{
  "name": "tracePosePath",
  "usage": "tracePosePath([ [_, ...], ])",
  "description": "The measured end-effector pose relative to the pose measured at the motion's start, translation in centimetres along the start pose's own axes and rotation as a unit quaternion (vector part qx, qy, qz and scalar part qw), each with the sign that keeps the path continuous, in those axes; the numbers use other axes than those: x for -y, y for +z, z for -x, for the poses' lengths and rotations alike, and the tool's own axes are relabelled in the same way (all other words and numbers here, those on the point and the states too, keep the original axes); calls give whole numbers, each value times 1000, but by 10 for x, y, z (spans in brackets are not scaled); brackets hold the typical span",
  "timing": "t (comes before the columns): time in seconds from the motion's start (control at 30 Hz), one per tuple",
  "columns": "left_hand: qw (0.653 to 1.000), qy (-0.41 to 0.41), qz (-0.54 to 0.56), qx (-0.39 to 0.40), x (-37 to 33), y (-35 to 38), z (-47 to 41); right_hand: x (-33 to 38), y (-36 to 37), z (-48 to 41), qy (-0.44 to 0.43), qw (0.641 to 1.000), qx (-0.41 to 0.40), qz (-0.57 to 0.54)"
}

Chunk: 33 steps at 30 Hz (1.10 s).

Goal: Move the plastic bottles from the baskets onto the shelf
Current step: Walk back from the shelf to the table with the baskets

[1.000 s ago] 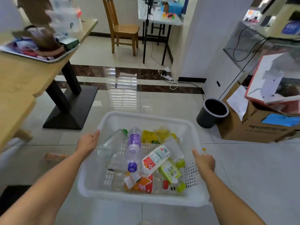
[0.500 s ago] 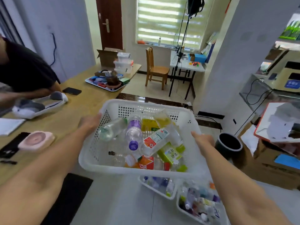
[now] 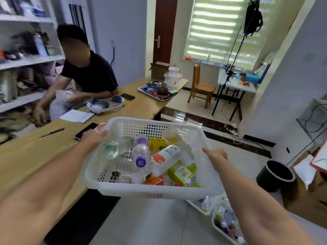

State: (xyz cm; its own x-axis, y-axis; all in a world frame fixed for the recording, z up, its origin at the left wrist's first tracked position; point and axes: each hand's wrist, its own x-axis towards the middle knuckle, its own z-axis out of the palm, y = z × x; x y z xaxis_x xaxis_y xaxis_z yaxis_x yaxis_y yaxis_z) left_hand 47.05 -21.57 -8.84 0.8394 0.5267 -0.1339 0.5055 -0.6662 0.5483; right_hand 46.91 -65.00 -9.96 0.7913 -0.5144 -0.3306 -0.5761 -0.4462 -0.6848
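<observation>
Both hands carry the white basket (image 3: 150, 191) above the floor (image 3: 150, 225), just off the near edge of the wooden table (image 3: 26, 156); the left hand (image 3: 93, 137) grips the left rim near its far corner; the right hand (image 3: 215, 154) grips the right rim at its middle; the hold is the same as half a second ago. The plastic bottles (image 3: 164, 156) lie jumbled inside much as before, the purple-capped bottle (image 3: 141, 152) near the middle, the green-labelled bottle (image 3: 182, 172) toward the near right corner. The view has swung left; the shelf (image 3: 26, 59) has come into sight at the far left behind a seated person (image 3: 92, 76); two more baskets (image 3: 215, 225) of bottles sit on the floor below the carried basket's near right corner, a black bin (image 3: 275, 175) further right.
</observation>
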Motion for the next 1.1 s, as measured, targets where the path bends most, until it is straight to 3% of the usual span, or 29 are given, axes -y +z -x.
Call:
tracePosePath([
  [0.47, 999, 21, -2, 42, 178, -118, 14, -20, 91, 220, 28, 999, -30, -5],
  [0.93, 998, 38, 38, 29, 300, -178, 69, -66, 129, 355, 36, 997, -70, -9],
  [1.1, 997, 23, 35, 61, 357, -196, 90, -86, 151, 407, 51, 996, -73, 5],
])
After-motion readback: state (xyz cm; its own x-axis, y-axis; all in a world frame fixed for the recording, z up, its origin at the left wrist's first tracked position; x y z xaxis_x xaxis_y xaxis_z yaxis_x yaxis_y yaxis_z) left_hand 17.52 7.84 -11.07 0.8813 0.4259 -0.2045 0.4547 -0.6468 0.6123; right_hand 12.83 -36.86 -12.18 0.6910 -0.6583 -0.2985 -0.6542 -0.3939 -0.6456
